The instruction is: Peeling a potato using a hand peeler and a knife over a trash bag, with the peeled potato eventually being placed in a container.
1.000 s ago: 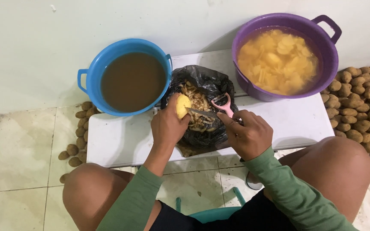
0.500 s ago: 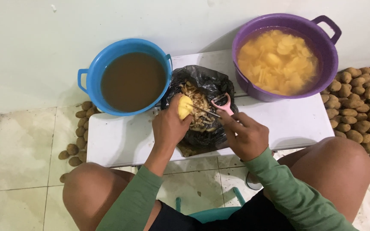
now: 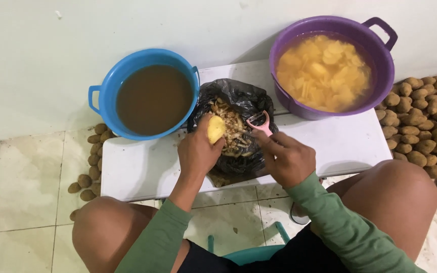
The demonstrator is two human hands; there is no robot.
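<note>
My left hand holds a yellow, mostly peeled potato over a black plastic bag full of peelings. My right hand grips a pink peeler, its blade just right of the potato above the bag. The bag sits on a low white table between my knees.
A blue tub of brown water stands at the table's back left. A purple tub of peeled potatoes in water stands at the back right. Unpeeled potatoes are heaped on the floor at the right and scattered at the left.
The right hand has drawn the peeler slightly away from the potato and shifted a little. The left hand keeps the potato over the bag, turned a bit.
</note>
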